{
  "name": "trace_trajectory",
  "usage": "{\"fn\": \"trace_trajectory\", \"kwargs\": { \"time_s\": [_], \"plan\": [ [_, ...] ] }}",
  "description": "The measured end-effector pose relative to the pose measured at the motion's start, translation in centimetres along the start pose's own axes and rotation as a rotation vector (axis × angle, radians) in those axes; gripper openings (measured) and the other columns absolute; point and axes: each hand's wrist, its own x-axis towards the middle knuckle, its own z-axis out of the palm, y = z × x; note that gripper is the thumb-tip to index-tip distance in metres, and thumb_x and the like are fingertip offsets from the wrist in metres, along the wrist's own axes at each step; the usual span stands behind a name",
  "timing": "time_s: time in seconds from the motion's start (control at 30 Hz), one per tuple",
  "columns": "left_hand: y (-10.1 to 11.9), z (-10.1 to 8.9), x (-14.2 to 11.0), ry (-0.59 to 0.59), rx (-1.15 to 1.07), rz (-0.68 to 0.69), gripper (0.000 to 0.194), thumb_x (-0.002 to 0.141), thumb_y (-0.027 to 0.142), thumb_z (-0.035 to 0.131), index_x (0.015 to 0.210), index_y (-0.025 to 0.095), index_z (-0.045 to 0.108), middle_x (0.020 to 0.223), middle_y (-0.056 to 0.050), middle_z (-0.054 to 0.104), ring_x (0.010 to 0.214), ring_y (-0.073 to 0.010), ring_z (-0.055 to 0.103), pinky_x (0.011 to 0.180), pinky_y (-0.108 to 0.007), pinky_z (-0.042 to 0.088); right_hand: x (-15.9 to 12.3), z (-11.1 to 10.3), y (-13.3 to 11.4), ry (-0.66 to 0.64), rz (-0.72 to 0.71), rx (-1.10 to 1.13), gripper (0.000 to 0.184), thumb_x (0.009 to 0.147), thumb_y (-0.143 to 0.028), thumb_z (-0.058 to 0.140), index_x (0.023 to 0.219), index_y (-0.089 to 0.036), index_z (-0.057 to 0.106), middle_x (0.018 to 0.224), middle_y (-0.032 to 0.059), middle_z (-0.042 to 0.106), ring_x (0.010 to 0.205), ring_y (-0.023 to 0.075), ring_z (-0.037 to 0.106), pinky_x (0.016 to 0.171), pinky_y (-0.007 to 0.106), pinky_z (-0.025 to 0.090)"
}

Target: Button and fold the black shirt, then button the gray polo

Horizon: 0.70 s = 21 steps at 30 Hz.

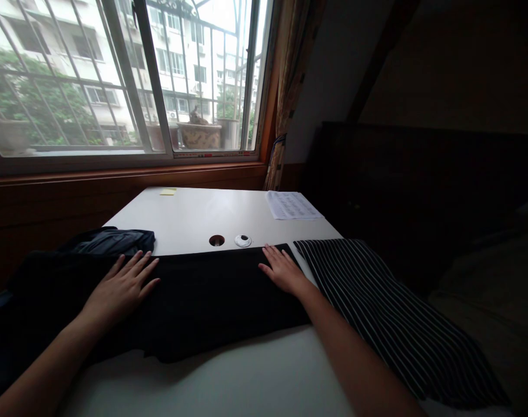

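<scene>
So I've got both palms down on this black garment [220, 304], which stretches across the middle of the frame and runs off into the shadows at the left. My left hand [124, 286] lies flat on it left of center, fingers fanned out, tips near the top edge of the fabric. My right hand [283, 269] is flat too, over by the garment's right end, thumb out to the side and the other fingers closer together. Not gripping anything with either one.

Just past my left fingertips there's a crumpled dark bundle of cloth [116, 240]. On the other side, a black cloth with pale stripes [368, 284] slants down toward the lower right corner, partly behind my right forearm.

All this is on a white table [211, 211]. Center of frame, it has a round hole [217, 240] with a little white round fitting [243, 240] right beside it. Further back there's a yellowish note [168, 191] on the left and some printed sheets [294, 205] on the right. Barred window [203, 75] fills the upper left, patterned curtain [287, 87] tied next to it.
</scene>
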Motion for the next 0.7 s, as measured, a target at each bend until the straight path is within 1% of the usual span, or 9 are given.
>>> {"fn": "trace_trajectory", "kwargs": {
  "time_s": [0.07,0.13,0.2,0.3,0.37,0.57,0.7],
  "plan": [
    [-1.2,-0.4,-0.4,0.04,0.012,-0.029,0.062,0.097,0.049,0.03,0.145,0.019,0.054,0.158,-0.009,0.043,0.154,-0.0307,0.021,0.125,-0.056,0.01,0.0,0.0,0.6,0.002,0.031,-0.013,0.074,0.103,-0.062,0.022,0.16,-0.015,0.027,0.168,0.0074,0.019,0.155,0.0221,0.015,0.126,0.044,0.01],
    [-2.3,-0.6,-0.7,0.065,0.003,-0.059,0.063,0.096,0.049,0.029,0.146,0.02,0.053,0.158,-0.007,0.043,0.155,-0.0293,0.017,0.125,-0.055,0.012,0.0,0.1,1.1,0.001,0.06,-0.021,0.074,0.103,-0.062,0.023,0.16,-0.015,0.026,0.168,0.007,0.018,0.155,0.0219,0.015,0.126,0.044,0.011],
    [-2.8,-0.5,-0.9,0.075,-0.009,-0.084,0.064,0.095,0.049,0.03,0.148,0.02,0.05,0.159,-0.007,0.041,0.155,-0.0295,0.016,0.125,-0.055,0.014,0.0,0.1,1.6,0.001,0.097,-0.023,0.074,0.103,-0.062,0.023,0.161,-0.016,0.025,0.168,0.0067,0.017,0.155,0.0223,0.014,0.126,0.046,0.011],
    [-3.0,-0.3,-0.9,0.083,-0.008,-0.086,0.065,0.095,0.049,0.031,0.149,0.017,0.048,0.161,-0.009,0.039,0.155,-0.031,0.016,0.125,-0.057,0.014,0.0,0.1,2.4,0.01,0.148,-0.022,0.074,0.103,-0.063,0.023,0.161,-0.018,0.023,0.168,0.0066,0.017,0.156,0.024,0.013,0.125,0.05,0.011],
    [-2.9,-0.1,-0.8,0.093,0.003,-0.076,0.065,0.095,0.049,0.031,0.15,0.017,0.047,0.16,-0.009,0.039,0.155,-0.0306,0.016,0.125,-0.056,0.013,0.0,0.2,2.9,0.018,0.171,-0.023,0.074,0.102,-0.063,0.023,0.161,-0.018,0.023,0.168,0.0073,0.016,0.155,0.0257,0.014,0.125,0.051,0.012],
    [-2.9,-0.1,-0.9,0.125,0.01,-0.038,0.064,0.096,0.046,0.032,0.148,0.013,0.05,0.16,-0.012,0.04,0.155,-0.0308,0.016,0.126,-0.053,0.011,0.1,0.6,3.8,0.062,0.234,-0.031,0.074,0.104,-0.056,0.026,0.16,-0.008,0.025,0.168,0.0134,0.019,0.155,0.0253,0.017,0.126,0.043,0.013],
    [-2.8,-0.4,-1.0,0.119,0.015,-0.039,0.064,0.098,0.049,0.03,0.147,0.014,0.051,0.16,-0.012,0.04,0.155,-0.0316,0.015,0.126,-0.054,0.012,0.2,0.6,3.9,0.079,0.25,-0.025,0.073,0.104,-0.054,0.027,0.159,-0.006,0.026,0.167,0.0155,0.022,0.154,0.0258,0.019,0.125,0.043,0.017]
  ]
}}
